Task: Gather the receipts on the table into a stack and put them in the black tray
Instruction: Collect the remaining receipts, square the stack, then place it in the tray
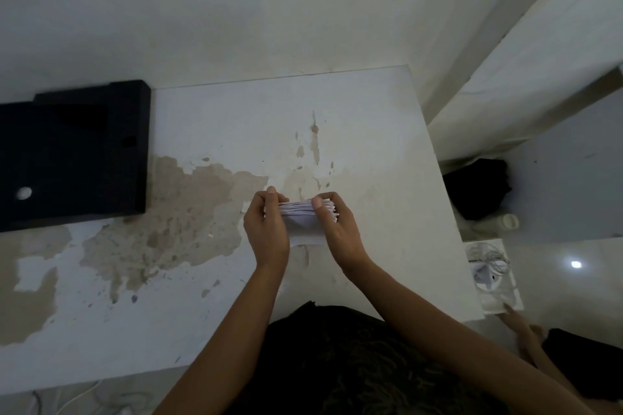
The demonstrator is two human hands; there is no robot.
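Forearms are stretching out over the table (371,145), both hands working one bundle of receipts (305,212).
Left hand (266,229) and right hand (337,229) are each pinching an end of it, fingers and thumbs curled round the edges, probably knocking it square so it's travelling as one stack. Black tray (74,158) is sitting well off to the left, so the bundle isn't getting dropped in yet.

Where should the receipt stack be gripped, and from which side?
Grip the stack of receipts at its two ends, left hand from the left, right hand from the right: its loose sheets sit unevenly, so squeezing both ends should keep them together.
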